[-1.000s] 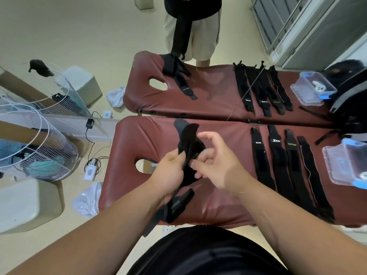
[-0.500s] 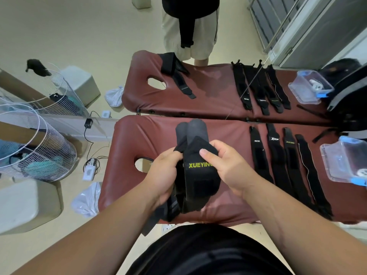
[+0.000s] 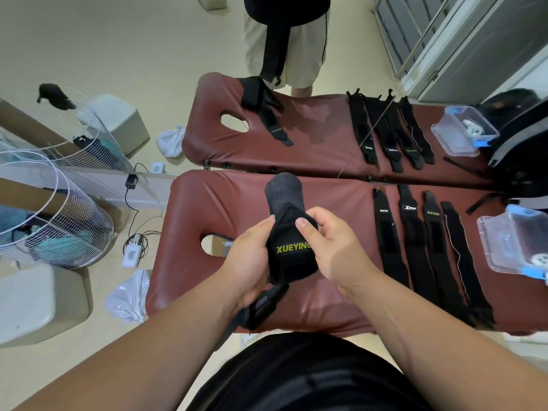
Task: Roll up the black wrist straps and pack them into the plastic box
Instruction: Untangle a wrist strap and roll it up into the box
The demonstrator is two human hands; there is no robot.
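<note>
I hold a black wrist strap [image 3: 292, 256] with yellow lettering above the near red bench [image 3: 207, 203]. My left hand [image 3: 250, 256] grips its left side, and the strap's tail hangs down below that hand. My right hand [image 3: 329, 247] pinches its right side with the thumb on top. The strap's rounded grey end sticks up above my fingers. Several more black straps [image 3: 415, 250] lie flat in a row to the right. A clear plastic box [image 3: 516, 241] with blue clips stands at the bench's right end.
A second red bench [image 3: 311, 143] lies behind, with several straps [image 3: 391, 134], one loose strap [image 3: 267, 114] and another clear box [image 3: 462, 132]. A person [image 3: 284, 37] stands beyond it holding a strap. A black bag [image 3: 522, 143] sits far right. Wire baskets [image 3: 56, 215] stand left.
The strap has been turned so its yellow lettering faces me. My right thumb has moved onto the top of it, and both hands have closed in on its sides.
</note>
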